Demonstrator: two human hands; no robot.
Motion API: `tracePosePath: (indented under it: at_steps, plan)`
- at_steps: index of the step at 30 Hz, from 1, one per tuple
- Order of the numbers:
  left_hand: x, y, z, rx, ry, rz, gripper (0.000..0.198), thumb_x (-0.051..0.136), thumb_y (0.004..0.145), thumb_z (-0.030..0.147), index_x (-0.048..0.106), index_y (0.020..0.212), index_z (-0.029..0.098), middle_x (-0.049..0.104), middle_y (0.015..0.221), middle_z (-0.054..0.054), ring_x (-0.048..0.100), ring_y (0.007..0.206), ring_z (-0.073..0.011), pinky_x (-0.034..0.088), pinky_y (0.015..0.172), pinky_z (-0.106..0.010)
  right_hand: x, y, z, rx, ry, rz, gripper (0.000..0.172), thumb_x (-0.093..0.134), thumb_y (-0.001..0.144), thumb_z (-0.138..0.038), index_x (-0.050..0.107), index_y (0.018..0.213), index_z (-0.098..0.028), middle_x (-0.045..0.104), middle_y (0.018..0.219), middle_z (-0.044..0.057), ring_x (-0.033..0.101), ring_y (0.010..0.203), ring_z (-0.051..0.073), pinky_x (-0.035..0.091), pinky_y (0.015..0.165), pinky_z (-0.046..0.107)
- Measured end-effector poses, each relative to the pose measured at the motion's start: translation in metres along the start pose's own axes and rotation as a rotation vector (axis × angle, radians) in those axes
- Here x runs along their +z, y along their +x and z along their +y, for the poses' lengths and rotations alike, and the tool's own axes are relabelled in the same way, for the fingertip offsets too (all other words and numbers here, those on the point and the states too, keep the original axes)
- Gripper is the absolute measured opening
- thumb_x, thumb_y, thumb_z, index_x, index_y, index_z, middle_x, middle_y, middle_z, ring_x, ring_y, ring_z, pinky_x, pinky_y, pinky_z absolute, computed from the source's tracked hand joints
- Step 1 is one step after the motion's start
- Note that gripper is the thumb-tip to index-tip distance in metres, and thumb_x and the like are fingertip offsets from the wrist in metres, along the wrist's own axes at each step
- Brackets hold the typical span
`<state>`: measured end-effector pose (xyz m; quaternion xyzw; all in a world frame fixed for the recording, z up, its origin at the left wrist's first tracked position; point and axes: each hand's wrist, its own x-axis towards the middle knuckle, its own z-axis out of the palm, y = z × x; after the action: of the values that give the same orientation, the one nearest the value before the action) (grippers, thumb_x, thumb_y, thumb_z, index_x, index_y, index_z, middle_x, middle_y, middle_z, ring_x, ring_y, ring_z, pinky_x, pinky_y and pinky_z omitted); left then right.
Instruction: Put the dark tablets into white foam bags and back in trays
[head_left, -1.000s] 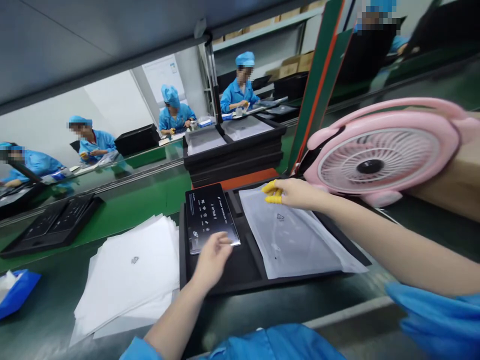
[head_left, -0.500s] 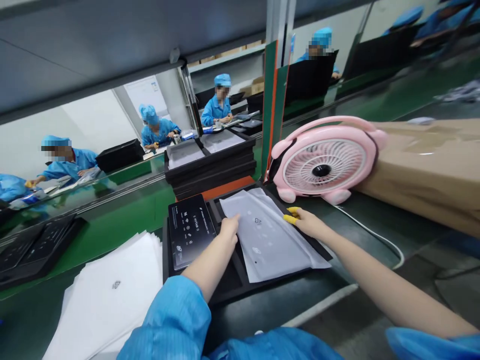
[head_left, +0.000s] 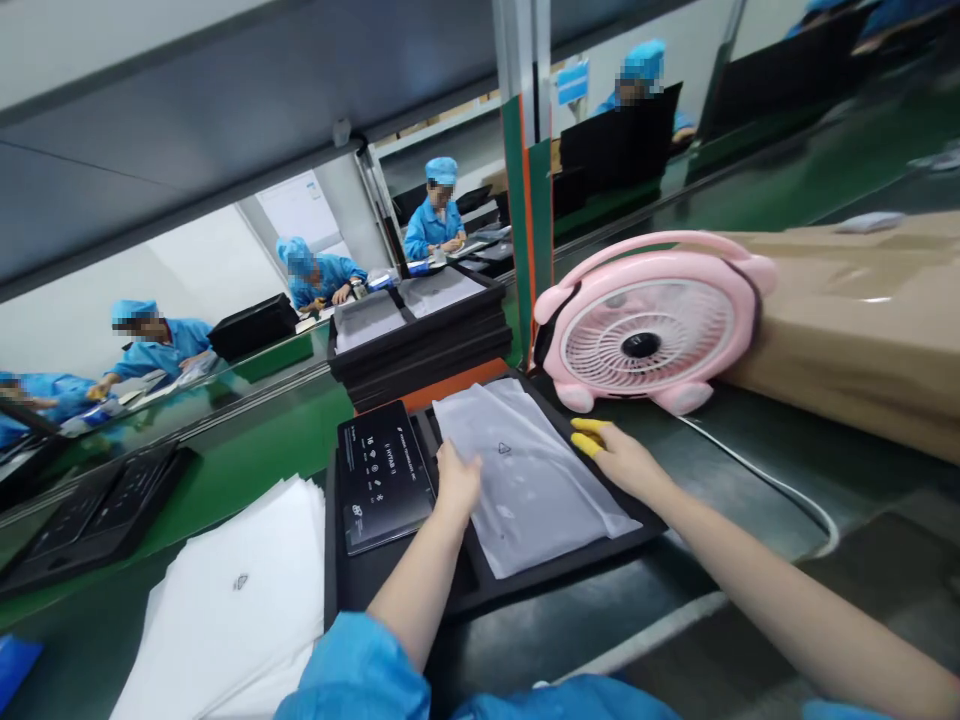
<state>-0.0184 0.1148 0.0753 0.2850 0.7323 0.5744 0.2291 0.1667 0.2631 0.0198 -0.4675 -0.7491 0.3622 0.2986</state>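
A tablet in a frosted white sleeve (head_left: 529,490) lies in the right compartment of a black foam tray (head_left: 499,597). My left hand (head_left: 456,485) is closed at its left edge, thumb over the sleeve and fingers down in the gap by the divider, their tips hidden. At the right edge, my right hand (head_left: 619,455) is open, with yellow finger cots on two fingers whose tips are close to the sleeve. The tray's left compartment holds a bare black tablet (head_left: 384,475) with white print on its screen.
White sleeves (head_left: 247,590) are stacked on the left. Behind stand stacked black trays (head_left: 427,345); a pink fan (head_left: 645,330) and a cardboard box (head_left: 855,320) are on the right. Another tray with tablets (head_left: 97,520) sits at far left. Several people in blue work across the line.
The sleeved tablet has shifted slightly left and lies more squarely in its compartment. My left hand has moved lower along its edge, and my right fingers have drawn slightly away from the sleeve.
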Motion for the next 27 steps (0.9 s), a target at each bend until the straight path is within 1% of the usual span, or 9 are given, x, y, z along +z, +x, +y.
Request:
tracePosePath:
  at_steps: [2,4,6,8,11,15,19,23,27]
  plan:
    - [-0.040,-0.019,0.007,0.257,0.227,-0.031,0.052,0.058,0.066,0.015,0.051,0.118,0.014,0.040,0.136,-0.016,0.029,0.131,-0.0239,0.023,0.110,-0.038,-0.007,-0.003,-0.009,-0.094,-0.025,0.083,0.043,0.044,0.072,-0.039,0.057,0.105,-0.015,0.060,0.111,0.012,0.057,0.102,0.025,0.043,0.095,0.041]
    - [-0.092,-0.028,0.008,0.392,0.441,-0.007,0.049,0.052,0.073,0.019,0.047,0.122,0.016,0.044,0.133,-0.012,0.037,0.127,-0.0209,0.026,0.108,-0.038,-0.011,-0.002,-0.021,-0.189,-0.073,0.120,0.041,0.045,0.072,-0.042,0.060,0.101,-0.018,0.061,0.106,0.010,0.058,0.094,0.025,0.044,0.091,0.042]
    - [-0.150,-0.023,-0.001,0.262,0.589,0.151,0.039,0.046,0.079,0.020,0.049,0.118,0.016,0.057,0.117,-0.011,0.054,0.107,-0.0187,0.038,0.098,-0.036,-0.007,0.002,-0.040,-0.277,-0.115,0.078,0.041,0.046,0.072,-0.045,0.062,0.101,-0.021,0.062,0.099,0.008,0.059,0.083,0.023,0.047,0.084,0.041]
    - [-0.204,-0.011,-0.023,0.003,0.763,0.303,0.032,0.041,0.083,0.020,0.050,0.113,0.013,0.061,0.106,-0.011,0.059,0.094,-0.0180,0.044,0.087,-0.033,0.007,0.008,-0.066,-0.389,-0.162,-0.011,0.041,0.047,0.074,-0.047,0.062,0.104,-0.023,0.062,0.093,0.007,0.058,0.074,0.020,0.049,0.077,0.039]
    - [-0.254,0.005,-0.068,-0.196,0.903,0.349,0.019,0.046,0.083,0.023,0.054,0.096,0.011,0.063,0.096,-0.012,0.059,0.089,-0.0217,0.043,0.079,-0.033,0.046,0.019,-0.117,-0.613,-0.293,-0.197,0.040,0.048,0.076,-0.043,0.060,0.110,-0.023,0.061,0.098,0.007,0.058,0.082,0.020,0.049,0.079,0.037]
    - [-0.264,0.008,-0.106,-0.127,0.985,0.309,0.021,0.053,0.080,0.036,0.051,0.085,0.016,0.059,0.093,-0.008,0.056,0.088,-0.0211,0.040,0.073,-0.031,0.114,0.037,-0.190,-0.756,-0.530,-0.447,0.045,0.049,0.080,-0.037,0.052,0.121,-0.019,0.053,0.120,0.009,0.049,0.109,0.024,0.043,0.094,0.037]
    - [-0.262,0.009,-0.112,-0.139,1.056,0.280,0.017,0.045,0.085,0.032,0.050,0.082,0.017,0.057,0.091,-0.006,0.055,0.086,-0.0196,0.038,0.070,-0.028,0.179,0.059,-0.238,-0.786,-0.696,-0.498,0.051,0.047,0.082,-0.037,0.044,0.129,-0.016,0.042,0.133,0.011,0.041,0.118,0.027,0.039,0.096,0.037]
    - [-0.269,0.015,-0.118,-0.171,1.062,0.305,0.021,0.031,0.088,0.017,0.052,0.083,0.016,0.058,0.093,-0.009,0.056,0.086,-0.0198,0.038,0.072,-0.028,0.226,0.083,-0.253,-0.681,-0.759,-0.545,0.050,0.039,0.085,-0.042,0.046,0.127,-0.015,0.047,0.129,0.014,0.045,0.116,0.029,0.041,0.093,0.039]
    - [-0.274,0.016,-0.123,-0.255,0.928,0.397,0.021,0.031,0.088,0.017,0.052,0.087,0.016,0.062,0.083,-0.009,0.057,0.078,-0.0207,0.038,0.069,-0.028,0.249,0.104,-0.251,-0.556,-0.813,-0.677,0.043,0.035,0.086,-0.043,0.057,0.115,-0.020,0.060,0.114,0.010,0.057,0.100,0.025,0.045,0.081,0.034]
